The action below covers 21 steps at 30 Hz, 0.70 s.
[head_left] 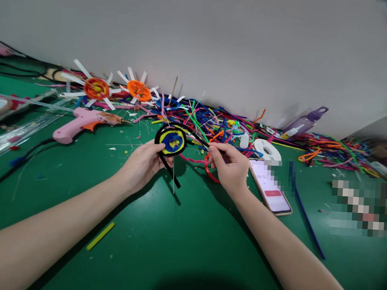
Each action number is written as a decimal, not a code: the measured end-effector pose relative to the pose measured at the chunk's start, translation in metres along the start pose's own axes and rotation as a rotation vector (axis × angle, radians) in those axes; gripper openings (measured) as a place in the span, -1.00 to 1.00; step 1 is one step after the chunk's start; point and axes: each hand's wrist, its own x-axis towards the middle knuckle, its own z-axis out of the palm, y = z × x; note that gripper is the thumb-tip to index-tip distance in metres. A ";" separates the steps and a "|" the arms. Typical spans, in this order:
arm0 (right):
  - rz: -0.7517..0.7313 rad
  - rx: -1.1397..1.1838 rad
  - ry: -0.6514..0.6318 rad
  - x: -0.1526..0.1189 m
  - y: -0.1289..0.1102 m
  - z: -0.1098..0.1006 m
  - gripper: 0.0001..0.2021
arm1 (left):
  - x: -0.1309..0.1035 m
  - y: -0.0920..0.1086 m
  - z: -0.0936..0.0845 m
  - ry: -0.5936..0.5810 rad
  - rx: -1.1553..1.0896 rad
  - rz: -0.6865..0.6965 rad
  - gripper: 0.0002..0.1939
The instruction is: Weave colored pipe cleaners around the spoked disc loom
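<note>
My left hand point(148, 166) pinches the edge of a small coiled disc point(172, 143), blue and yellow in the middle. A black pipe cleaner point(194, 133) runs around the disc's rim, with one tail hanging below it. The other end stretches right to my right hand point(229, 167), whose thumb and fingers are closed on it. A thin stick point(173, 174) points down from under the disc. Behind the right hand, red scissor handles point(211, 174) are partly hidden on the green table.
A pink glue gun point(79, 125) lies left. Two orange discs with white strips, one orange disc point(97, 88) furthest left, stand behind. Piled pipe cleaners point(202, 115) line the wall. Right are a phone point(271, 189), a white spool point(267, 150), a purple bottle point(304, 121) and a blue pipe cleaner point(308, 224).
</note>
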 end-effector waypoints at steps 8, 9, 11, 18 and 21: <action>-0.064 -0.111 -0.131 0.008 -0.010 -0.012 -0.87 | -0.001 -0.006 -0.002 0.010 0.078 0.087 -0.94; -0.060 -0.113 -0.161 0.010 -0.012 -0.014 -0.87 | -0.001 -0.006 -0.001 0.010 0.084 0.091 -0.93; -0.067 -0.130 -0.229 0.014 -0.014 -0.017 -0.86 | -0.001 -0.006 -0.001 0.010 0.098 0.096 -0.92; -0.125 -0.274 -0.424 0.019 -0.032 -0.024 -0.85 | -0.002 -0.008 0.000 -0.015 0.168 0.109 -0.86; -0.151 -0.362 -0.499 0.019 -0.045 -0.026 -0.83 | -0.003 -0.009 -0.001 -0.030 0.217 0.115 -0.85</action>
